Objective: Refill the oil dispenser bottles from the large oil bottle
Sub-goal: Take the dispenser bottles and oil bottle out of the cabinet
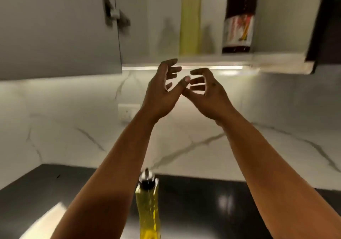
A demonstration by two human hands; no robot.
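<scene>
Blurring badly up top, the open cupboard [203,59] shows a yellow bottle [190,17], neck cut off. Left hand [162,89] and right hand [206,89] hang below, fingers spread, empty. Oil dispenser [147,202] stands on the black counter [203,202], base cropped.

oil dispenser bottle [147,207] upright on dark glossy counter [212,202]

We have one view only, from the head camera, tilted forward and up toward the wall rather than down. Both forearms reach in from 5 and 7 o'clock, close to the lens. The open cabinet shelf [212,59] sits at 12 o'clock, the dark countertop [203,202] at 6 o'clock, nearest us. Wide-angle bending and motion blur soften the edges.
</scene>
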